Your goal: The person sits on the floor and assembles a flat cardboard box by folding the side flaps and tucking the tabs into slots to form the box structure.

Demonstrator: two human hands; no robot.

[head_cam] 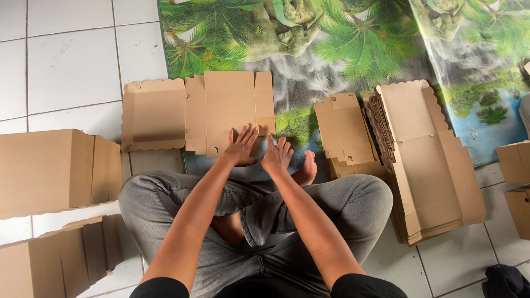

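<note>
We are sitting cross-legged on a white tiled floor (72,66) beside a jungle-print mat (353,49). A stack of flat cardboard blanks (430,165) is lying right. Our left hand (241,148) and right hand (277,155) are pressing, fingers spread, on an unfolded box blank (221,107).

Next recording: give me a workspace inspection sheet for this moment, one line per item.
Surface: white tiled floor with a jungle-print mat.
Job's things: flat cardboard blank unfolded on the mat.
Clutter: stack of flat blanks, smaller stack, folded boxes, dark item at lower right.
Grips: left hand pressing on the blank; right hand open at its near edge; neither closed on anything.
Cables: nothing seen.
Surroundings: person sits cross-legged in grey trousers.
</note>
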